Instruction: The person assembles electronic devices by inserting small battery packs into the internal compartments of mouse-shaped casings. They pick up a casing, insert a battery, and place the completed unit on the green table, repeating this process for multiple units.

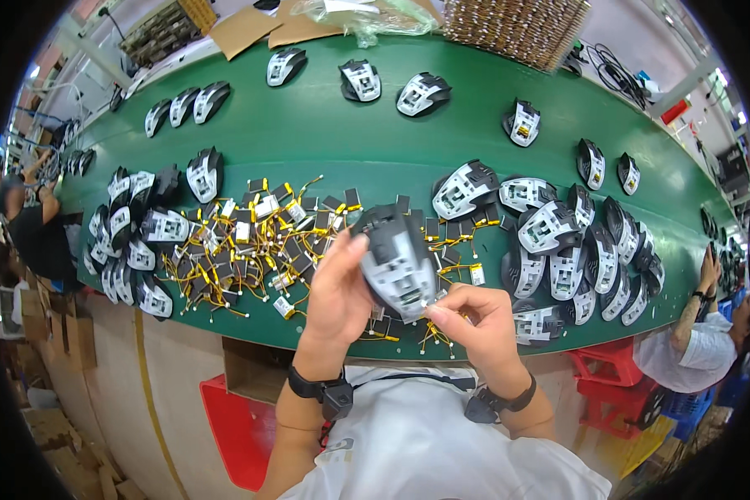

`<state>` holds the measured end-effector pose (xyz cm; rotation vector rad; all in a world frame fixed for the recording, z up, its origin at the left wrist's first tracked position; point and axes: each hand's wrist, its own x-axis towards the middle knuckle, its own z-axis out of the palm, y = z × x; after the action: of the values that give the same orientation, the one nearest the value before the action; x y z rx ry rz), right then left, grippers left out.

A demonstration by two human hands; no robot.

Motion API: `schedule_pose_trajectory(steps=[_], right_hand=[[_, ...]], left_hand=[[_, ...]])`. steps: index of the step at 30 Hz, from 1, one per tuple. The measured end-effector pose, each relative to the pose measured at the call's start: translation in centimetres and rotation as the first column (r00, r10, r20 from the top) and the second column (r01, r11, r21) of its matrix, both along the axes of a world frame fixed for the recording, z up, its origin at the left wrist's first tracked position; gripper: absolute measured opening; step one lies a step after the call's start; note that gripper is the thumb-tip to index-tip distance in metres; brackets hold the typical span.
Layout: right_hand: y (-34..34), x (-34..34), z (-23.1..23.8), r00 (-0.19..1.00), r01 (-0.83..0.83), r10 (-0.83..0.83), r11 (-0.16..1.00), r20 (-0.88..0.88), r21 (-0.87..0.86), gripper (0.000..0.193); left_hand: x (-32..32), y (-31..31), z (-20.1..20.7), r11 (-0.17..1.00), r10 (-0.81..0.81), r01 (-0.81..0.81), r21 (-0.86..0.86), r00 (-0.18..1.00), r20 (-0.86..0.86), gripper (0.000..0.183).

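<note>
A black and silver computer mouse (398,265), its shell open over the inner parts, is held up above the table's near edge. My left hand (338,292) wraps round its left side. At the mouse's lower end my right hand (480,323) is closed in a pinch. A tiny pale thing shows by those fingertips, too small to make out. Beneath and left of my hands lies a heap of small battery packs (243,232) with yellow tape and thin wires. More of these battery packs (476,273) are partly hidden behind the held mouse.
Piled mice stand right (550,228) and left (118,221) on the green table (308,142). Single mice (423,94) sit along the far strip. Red crates (604,367) are below right; a red bin (237,429) is below left. Other people (692,350) work at both sides.
</note>
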<state>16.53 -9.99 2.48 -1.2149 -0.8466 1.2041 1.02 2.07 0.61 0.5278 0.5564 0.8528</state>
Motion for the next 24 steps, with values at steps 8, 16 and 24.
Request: schedule_pose_trajectory(steps=[8,16,24], right_hand=[[0.2,-1.0,-0.2,0.996,0.083,-0.081,0.996,0.046,-0.038,0.011],[0.5,-1.6,-0.7,0.974,0.227,-0.226,0.971,0.021,-0.070,0.010],[1.6,-2.8,-0.4,0.981,0.193,-0.193,0.981,0.009,-0.007,0.006]], left_hand=[[0.9,-0.9,1.4,0.964,-0.245,0.221,0.149,0.955,0.169,0.078],[1.3,-0.6,0.2,0.960,-0.087,0.025,0.278,0.974,0.211,0.076],[0.9,-1.9,0.8,0.921,0.070,-0.111,0.374,0.990,0.122,0.084]])
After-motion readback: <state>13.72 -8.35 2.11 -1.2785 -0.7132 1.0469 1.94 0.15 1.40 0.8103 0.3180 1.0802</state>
